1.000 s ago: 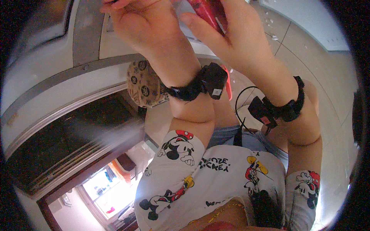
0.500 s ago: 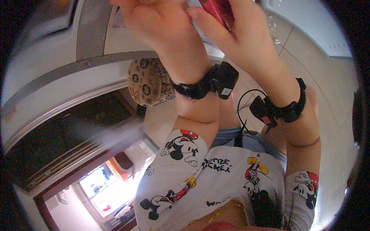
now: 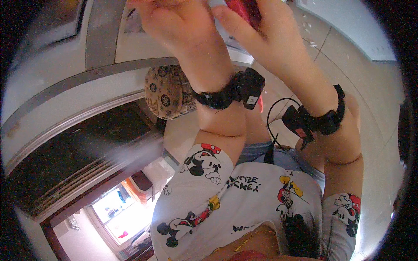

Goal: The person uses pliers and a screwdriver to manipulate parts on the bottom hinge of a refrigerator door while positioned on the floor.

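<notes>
My left hand (image 3: 178, 24) is raised at the top of the view, palm partly showing, its fingertips mostly cut off by the edge, so its grip is unclear. Just right of it, my right hand (image 3: 261, 30) is closed around a shiny red object (image 3: 244, 9), narrow toward its lower end, most of which lies out of frame or behind my fingers. My right thumb lies along the object, close to my left hand. Black strapped devices (image 3: 249, 87) sit on both forearms, with a cable looping by the right one.
A white surface with grey metal framing (image 3: 100, 48) fills the upper left. A patterned beige stool or cushion (image 3: 163, 91) sits behind my left arm. A tiled floor (image 3: 370, 113) and a pale panel (image 3: 348, 21) are at the right. A dark opening and bright window (image 3: 117, 209) lie lower left.
Over the last second my left hand has shifted right, nearer my right hand. My right hand has shifted slightly, still gripping the red object.
</notes>
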### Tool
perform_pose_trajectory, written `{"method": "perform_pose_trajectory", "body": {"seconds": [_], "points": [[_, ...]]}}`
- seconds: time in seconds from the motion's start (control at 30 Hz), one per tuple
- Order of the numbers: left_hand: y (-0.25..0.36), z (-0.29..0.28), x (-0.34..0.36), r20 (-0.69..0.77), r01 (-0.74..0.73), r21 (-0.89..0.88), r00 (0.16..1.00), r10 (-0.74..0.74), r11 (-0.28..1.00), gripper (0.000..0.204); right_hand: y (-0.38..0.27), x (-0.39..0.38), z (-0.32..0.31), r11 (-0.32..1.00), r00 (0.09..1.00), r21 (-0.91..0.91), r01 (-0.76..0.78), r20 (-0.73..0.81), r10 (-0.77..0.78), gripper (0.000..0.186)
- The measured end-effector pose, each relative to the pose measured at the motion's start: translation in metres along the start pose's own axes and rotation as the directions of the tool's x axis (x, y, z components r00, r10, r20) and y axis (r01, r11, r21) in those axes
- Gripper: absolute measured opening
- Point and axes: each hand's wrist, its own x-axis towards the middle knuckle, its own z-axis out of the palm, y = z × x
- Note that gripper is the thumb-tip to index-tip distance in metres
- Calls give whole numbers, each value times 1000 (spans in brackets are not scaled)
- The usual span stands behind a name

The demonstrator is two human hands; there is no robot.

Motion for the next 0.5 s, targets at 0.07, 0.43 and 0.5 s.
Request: {"method": "perform_pose_trajectory", "body": {"seconds": [0.07,0.43,0.5], "points": [[0,-1,-1,-1,0,8,1000,0,1000,32,-4,-2,-3,997,997,56,-55,-51,58,46],[1,-3,0,22,2,18,1000,-2,1000,32,-6,-7,-11,994,995,58,-89,-44,92,42],[1,-4,1,34,11,13,999,-11,1000,32,-7,-7,-12,994,996,71,-81,-37,83,41]]}}
